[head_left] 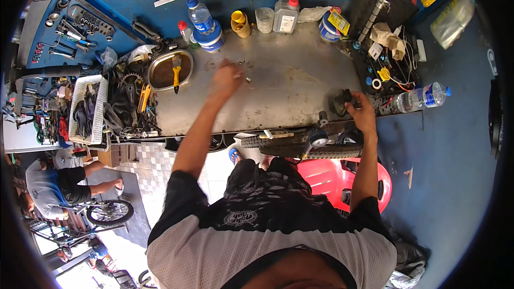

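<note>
Here we are with the right hand [364, 111], fingers bent in and pinching the edge of a dark object [339, 103], while our left hand [227, 79] is a blur over the metal bench [300, 88], half curled, and we can't tell whether it has hold of anything. Small bits [248, 80] lie just beside it on the scuffed, stained top. Further left we have a brush [176, 73] in an oval tray [160, 72], then a white basket [103, 104]; a clear bottle [423, 97] lies off to the right, blue walls beyond. Below the bench edge we see a tyre [337, 153], and away left, another person [51, 190] by a bicycle wheel [110, 213]. And that dark object? Near the bench's front right, touching our right fingertips on their left side, well apart from the left hand.
</note>
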The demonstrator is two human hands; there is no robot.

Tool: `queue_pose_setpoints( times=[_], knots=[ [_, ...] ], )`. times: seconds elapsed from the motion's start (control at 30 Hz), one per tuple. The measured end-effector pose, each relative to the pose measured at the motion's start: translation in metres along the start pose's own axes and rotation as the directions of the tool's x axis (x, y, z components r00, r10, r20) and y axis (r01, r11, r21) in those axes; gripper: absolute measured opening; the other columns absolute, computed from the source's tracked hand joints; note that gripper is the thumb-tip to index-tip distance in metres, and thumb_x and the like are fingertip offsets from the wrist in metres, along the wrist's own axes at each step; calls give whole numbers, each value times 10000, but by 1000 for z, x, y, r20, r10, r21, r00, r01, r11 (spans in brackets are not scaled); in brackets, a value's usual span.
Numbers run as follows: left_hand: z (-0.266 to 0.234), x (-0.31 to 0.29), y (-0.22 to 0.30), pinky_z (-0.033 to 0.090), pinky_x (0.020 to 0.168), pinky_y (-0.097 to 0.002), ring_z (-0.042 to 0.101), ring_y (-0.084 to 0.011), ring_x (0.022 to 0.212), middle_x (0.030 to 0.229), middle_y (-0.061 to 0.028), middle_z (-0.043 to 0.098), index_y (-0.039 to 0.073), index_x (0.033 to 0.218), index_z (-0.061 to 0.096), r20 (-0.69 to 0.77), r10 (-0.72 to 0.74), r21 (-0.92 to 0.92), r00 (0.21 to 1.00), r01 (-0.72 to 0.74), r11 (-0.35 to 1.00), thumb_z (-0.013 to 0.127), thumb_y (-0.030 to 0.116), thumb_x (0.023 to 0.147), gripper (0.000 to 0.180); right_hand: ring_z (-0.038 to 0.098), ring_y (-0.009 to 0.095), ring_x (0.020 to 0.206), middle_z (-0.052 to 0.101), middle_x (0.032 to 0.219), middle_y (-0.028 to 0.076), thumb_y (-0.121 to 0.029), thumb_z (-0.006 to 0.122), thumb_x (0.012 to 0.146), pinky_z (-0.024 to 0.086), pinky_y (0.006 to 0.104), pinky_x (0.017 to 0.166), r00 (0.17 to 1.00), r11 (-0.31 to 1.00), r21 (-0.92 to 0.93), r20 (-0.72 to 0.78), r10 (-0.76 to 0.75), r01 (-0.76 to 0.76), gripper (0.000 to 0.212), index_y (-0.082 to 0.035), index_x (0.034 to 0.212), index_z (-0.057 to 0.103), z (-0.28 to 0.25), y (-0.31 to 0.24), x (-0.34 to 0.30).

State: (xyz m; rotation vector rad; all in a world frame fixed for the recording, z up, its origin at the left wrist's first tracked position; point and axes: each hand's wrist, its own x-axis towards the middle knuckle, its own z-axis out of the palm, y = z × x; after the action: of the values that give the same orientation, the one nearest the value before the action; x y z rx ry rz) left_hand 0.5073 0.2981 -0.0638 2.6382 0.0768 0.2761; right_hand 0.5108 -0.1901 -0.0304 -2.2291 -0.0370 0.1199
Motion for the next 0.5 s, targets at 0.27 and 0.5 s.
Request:
queue_pose_setpoints(
  times=[0.27, 0.5],
  knots=[
    [-153, -100, -96, 571, 924, -439, 686, -344, 1078, 1133, -186, 697, 23, 1019, 760, 1, -369, 536, 929, 312, 785, 914, 391, 747, 483, 679, 327, 1088, 702, 1157, 176, -135, 802, 836, 522, 416, 936, 997, 978, -198, -31, -73, 65, 417, -30, 1217, 669, -14, 1, 8],
    [-5, -38, 8, 548, 931, -450, 672, -371, 1036, 1119, -156, 655, 48, 1094, 759, 9, -33, -30, 999, 34, 999, 872, 245, 796, 375, 648, 408, 1134, 668, 1185, 199, -110, 779, 837, 519, 482, 960, 993, 906, -407, 23, -117, 116, 417, -62, 1231, 650, -21, 0, 7]
  ],
)
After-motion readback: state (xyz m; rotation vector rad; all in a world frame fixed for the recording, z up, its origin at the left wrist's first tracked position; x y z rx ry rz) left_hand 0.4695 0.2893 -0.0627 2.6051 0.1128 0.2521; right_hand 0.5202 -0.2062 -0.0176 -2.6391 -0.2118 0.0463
